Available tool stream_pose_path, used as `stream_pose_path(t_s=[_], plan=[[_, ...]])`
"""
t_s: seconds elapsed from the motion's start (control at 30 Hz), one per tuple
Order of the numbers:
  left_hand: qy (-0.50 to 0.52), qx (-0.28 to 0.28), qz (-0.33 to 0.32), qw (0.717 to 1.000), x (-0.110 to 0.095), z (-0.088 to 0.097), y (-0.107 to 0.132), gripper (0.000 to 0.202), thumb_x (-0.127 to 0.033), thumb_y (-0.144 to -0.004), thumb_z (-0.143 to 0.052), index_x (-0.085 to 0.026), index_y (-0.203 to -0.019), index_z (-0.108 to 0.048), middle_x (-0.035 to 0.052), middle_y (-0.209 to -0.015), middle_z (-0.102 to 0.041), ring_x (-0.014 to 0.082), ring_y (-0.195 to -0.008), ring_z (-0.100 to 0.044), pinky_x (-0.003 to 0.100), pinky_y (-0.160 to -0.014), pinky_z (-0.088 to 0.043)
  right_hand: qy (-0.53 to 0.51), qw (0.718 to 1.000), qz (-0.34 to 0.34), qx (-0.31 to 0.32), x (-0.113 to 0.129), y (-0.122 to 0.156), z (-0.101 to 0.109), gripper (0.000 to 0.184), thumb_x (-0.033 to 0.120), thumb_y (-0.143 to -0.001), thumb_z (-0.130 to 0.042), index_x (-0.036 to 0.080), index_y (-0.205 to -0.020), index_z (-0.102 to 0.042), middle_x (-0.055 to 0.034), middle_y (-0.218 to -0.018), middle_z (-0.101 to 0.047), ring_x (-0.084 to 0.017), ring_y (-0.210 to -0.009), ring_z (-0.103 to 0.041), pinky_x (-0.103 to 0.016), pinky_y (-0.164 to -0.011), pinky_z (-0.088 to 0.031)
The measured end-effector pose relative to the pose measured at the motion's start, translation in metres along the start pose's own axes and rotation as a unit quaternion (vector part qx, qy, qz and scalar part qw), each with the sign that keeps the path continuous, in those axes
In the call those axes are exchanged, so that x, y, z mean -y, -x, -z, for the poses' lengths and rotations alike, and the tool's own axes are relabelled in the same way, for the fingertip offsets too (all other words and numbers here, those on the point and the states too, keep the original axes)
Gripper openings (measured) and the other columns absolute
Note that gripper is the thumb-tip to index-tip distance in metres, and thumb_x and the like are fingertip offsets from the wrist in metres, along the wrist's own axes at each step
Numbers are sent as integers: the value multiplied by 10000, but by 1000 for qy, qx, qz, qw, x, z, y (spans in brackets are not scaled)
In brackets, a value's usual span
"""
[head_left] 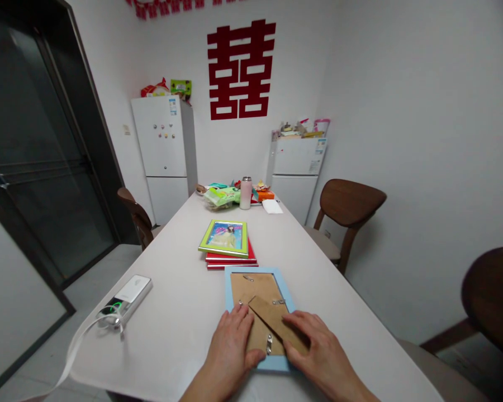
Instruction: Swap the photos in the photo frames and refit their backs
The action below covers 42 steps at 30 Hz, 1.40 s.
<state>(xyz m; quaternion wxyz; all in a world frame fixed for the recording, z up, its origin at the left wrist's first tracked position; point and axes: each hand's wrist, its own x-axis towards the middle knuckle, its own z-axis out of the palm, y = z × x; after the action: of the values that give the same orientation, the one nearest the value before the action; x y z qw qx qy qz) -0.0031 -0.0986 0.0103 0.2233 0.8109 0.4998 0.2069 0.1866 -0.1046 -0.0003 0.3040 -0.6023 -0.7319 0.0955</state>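
Observation:
A light blue picture frame (pixel 227 287) lies face down on the table in front of me. Its brown backing board (pixel 245 285) shows small metal clips, and a brown stand flap (pixel 270 318) slants across it. My left hand (pixel 235 340) holds the frame's lower left side, fingers over the edge and thumb near the bottom rim. On the lower right, my right hand (pixel 316 346) is closed around that side, its thumb and fingers touching the stand flap. What lies under both palms is hidden.
Beyond the frame, a green picture frame (pixel 202 243) rests on red frames (pixel 251 260). A power bank (pixel 134 289) with a white cable lies at left. A pink bottle (pixel 245 194) and green packages (pixel 222 196) stand at the table's far end. Chairs (pixel 347 201) flank the table (pixel 171 335).

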Motion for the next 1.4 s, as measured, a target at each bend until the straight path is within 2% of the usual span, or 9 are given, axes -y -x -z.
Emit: stream_pose_path(t_s=[0.1, 0.33, 0.4, 0.53, 0.77, 0.93, 1.17, 1.4], plan=[[-14, 8, -13, 1000, -1, 0, -1, 498, -282, -666, -567, -156, -1137, -469, 125, -1249, -429, 272, -1171, -346, 487, -979, -221, 7, 1000, -2, 2, -2, 4, -4, 330, 251, -622, -517, 154, -928, -596, -92, -957, -566, -216, -909, -491, -352, -834, -398], [-51, 6, -19, 998, 1, 0, 1, 307, -202, -736, -448, -178, -1026, -543, 109, -1177, -511, 223, -1112, -430, 466, -975, -240, 13, 1000, 24, 8, -1, 4, -10, 286, 216, -642, -500, 164, -898, -617, -90, -944, -557, -217, -893, -475, -351, -813, -382], [-57, 7, -29, 998, 4, -1, 5, 357, -283, -733, -482, -154, -1064, -516, 130, -1206, -479, 241, -1132, -405, 478, -979, -228, 13, 999, 32, 24, -2, 0, -9, 270, 231, -663, -501, 174, -897, -622, -87, -941, -562, -215, -889, -473, -347, -800, -379], [-59, 14, -57, 997, 11, -3, 12, 580, -452, -636, -582, -126, -1102, -471, 168, -1266, -394, 281, -1176, -334, 511, -983, -199, 30, 998, 47, 42, -9, -16, -8, 249, 232, -718, -472, 174, -910, -620, -84, -923, -566, -204, -872, -467, -324, -785, -366], [-57, 10, -66, 996, 13, -5, 13, 320, -318, -591, -642, -167, -847, -522, 149, -1211, -461, 267, -1158, -365, 520, -984, -181, 103, 994, 34, 24, -25, -52, -19, 231, 161, -748, -430, 185, -822, -647, -70, -808, -558, -182, -802, -465, -271, -724, -357], [-50, 15, -65, 996, 11, -4, 14, 270, -328, -616, -620, -165, -802, -513, 163, -1199, -471, 274, -1140, -389, 538, -974, -184, 105, 993, 38, 37, -28, -67, -25, 231, 162, -746, -428, 185, -756, -657, -69, -783, -557, -178, -782, -459, -260, -706, -350], [-39, 14, -42, 998, 7, -3, 14, 279, -249, -565, -653, -164, -795, -520, 143, -1202, -477, 260, -1140, -390, 509, -994, -168, 90, 994, 55, 40, -34, -68, -23, 173, 118, -687, -457, 167, -692, -623, -60, -786, -534, -165, -780, -448, -248, -718, -349], [-7, -16, -51, 999, 13, -7, 18, 278, -270, -563, -652, -187, -798, -529, 96, -1194, -493, 238, -1131, -401, 483, -1005, -160, 82, 994, 70, 33, -37, -65, -24, 142, 100, -657, -452, 164, -652, -579, -48, -775, -517, -165, -768, -436, -263, -718, -348]])
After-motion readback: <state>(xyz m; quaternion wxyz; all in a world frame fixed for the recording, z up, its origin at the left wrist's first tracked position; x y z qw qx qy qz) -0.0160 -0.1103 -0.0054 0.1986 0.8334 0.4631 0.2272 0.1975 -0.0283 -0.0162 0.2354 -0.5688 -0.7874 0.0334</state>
